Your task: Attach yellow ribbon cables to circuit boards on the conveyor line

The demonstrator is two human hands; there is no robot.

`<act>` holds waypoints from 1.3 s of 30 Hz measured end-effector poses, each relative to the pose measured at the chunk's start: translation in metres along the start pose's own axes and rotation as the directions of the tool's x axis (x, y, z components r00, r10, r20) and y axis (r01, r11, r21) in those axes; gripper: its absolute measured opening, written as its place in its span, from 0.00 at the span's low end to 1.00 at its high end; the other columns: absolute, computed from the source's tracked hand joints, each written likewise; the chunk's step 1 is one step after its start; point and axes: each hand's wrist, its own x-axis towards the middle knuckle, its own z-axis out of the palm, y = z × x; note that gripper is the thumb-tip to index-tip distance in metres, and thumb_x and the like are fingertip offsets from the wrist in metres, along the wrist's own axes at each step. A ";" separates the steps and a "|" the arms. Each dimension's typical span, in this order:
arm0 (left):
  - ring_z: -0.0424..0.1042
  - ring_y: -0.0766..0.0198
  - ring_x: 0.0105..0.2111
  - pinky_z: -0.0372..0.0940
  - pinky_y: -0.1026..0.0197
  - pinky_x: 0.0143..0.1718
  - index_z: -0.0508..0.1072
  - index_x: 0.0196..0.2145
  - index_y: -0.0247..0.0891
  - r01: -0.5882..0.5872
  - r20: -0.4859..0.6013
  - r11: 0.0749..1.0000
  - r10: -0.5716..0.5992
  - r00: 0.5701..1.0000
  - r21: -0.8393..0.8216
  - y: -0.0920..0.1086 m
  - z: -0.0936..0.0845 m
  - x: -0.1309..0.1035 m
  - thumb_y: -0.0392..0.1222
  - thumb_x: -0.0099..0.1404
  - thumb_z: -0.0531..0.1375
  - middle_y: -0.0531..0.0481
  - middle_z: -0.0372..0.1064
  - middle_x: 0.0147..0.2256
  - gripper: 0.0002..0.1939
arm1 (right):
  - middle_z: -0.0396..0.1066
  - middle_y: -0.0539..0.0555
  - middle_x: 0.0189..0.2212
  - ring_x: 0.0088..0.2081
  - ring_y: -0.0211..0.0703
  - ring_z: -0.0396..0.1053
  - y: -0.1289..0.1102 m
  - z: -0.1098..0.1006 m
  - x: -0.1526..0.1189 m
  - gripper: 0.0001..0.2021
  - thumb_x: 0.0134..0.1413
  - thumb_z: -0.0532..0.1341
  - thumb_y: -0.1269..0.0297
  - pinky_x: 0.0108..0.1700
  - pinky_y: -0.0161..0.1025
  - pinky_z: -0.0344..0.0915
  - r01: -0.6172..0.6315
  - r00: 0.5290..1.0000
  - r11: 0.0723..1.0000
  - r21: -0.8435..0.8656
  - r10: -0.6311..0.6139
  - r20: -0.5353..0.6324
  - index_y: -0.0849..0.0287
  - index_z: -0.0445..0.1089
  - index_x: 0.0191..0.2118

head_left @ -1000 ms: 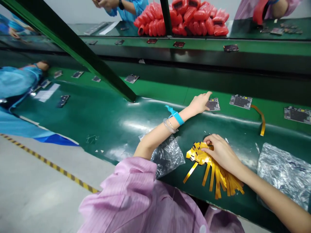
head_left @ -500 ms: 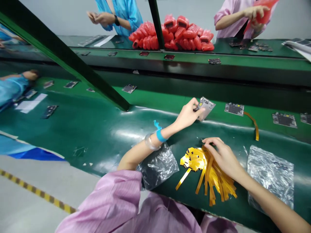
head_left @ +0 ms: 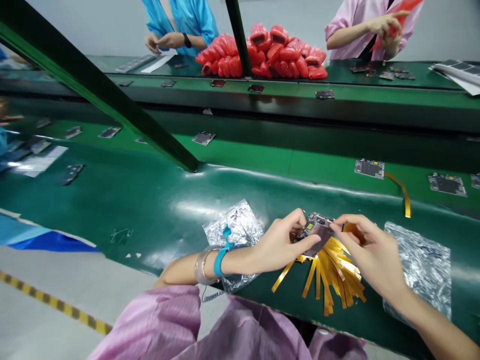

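My left hand [head_left: 281, 242] is closed on the left side of a circuit board [head_left: 321, 232], thumb on its face, just above the worktop. The fingertips of my right hand [head_left: 378, 257] pinch at the board's upper right edge. An orange flex cable [head_left: 351, 230] shows under those fingers; whether its end meets the board is hidden. Beneath both hands lies a fanned pile of yellow-orange flex cables [head_left: 335, 280], its upper part covered by the board. On my left wrist is a blue strap [head_left: 222, 257] beside a clear bangle.
Silvery plastic bags [head_left: 423, 270] lie either side of the pile. Beyond, a green belt [head_left: 262, 155] carries several boards, one with a flex cable attached [head_left: 369, 168]. A green post [head_left: 150, 130] slants down at left. Co-workers sit opposite near red-wrapped packs [head_left: 277, 55].
My left hand has brought the circuit board from beside the belt down over the cable pile. My right hand has moved slightly right, meeting the board's edge. Boards on the near belt have shifted right.
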 end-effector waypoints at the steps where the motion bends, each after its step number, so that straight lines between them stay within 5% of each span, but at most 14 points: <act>1: 0.54 0.70 0.25 0.52 0.65 0.26 0.54 0.32 0.42 0.008 0.008 1.000 -0.008 1.000 0.021 0.002 0.000 -0.002 0.52 0.69 0.63 0.60 0.55 0.26 0.20 | 0.54 0.42 0.19 0.21 0.36 0.53 0.000 0.000 -0.001 0.04 0.65 0.63 0.61 0.24 0.35 0.53 0.016 1.000 1.000 -0.021 -0.016 -0.005 0.53 0.74 0.39; 10: 0.60 0.69 0.26 0.56 0.64 0.27 0.55 0.33 0.42 -0.002 0.098 0.988 -0.013 0.995 0.155 0.014 -0.006 -0.005 0.50 0.70 0.60 0.58 0.64 0.29 0.17 | 0.57 0.43 0.19 0.20 0.37 0.54 -0.003 0.000 -0.007 0.02 0.64 0.64 0.63 0.23 0.35 0.54 0.089 0.992 0.994 -0.064 -0.094 -0.079 0.52 0.76 0.39; 29: 0.55 0.68 0.24 0.51 0.61 0.27 0.54 0.33 0.43 -0.067 0.130 0.973 0.039 0.991 0.220 0.025 -0.008 -0.004 0.46 0.72 0.59 0.61 0.57 0.25 0.16 | 0.60 0.44 0.19 0.20 0.37 0.58 0.001 -0.001 -0.012 0.03 0.64 0.65 0.66 0.24 0.36 0.57 0.123 0.981 0.984 -0.130 -0.140 -0.133 0.50 0.76 0.40; 36: 0.52 0.69 0.24 0.49 0.61 0.27 0.55 0.33 0.42 -0.035 0.144 0.988 0.013 0.990 0.152 0.019 -0.006 -0.004 0.46 0.71 0.61 0.61 0.54 0.25 0.16 | 0.58 0.42 0.18 0.18 0.35 0.58 0.003 -0.003 -0.016 0.04 0.65 0.62 0.67 0.23 0.35 0.57 0.161 0.984 0.963 -0.217 -0.175 -0.046 0.51 0.74 0.41; 39: 0.55 0.70 0.26 0.53 0.63 0.28 0.55 0.33 0.42 0.074 0.181 0.994 -0.060 0.982 -0.075 0.013 -0.005 0.002 0.45 0.67 0.64 0.60 0.56 0.28 0.18 | 0.57 0.43 0.20 0.20 0.36 0.59 0.003 -0.010 -0.019 0.03 0.66 0.62 0.64 0.24 0.35 0.60 0.135 0.991 0.978 -0.160 -0.130 0.039 0.51 0.72 0.43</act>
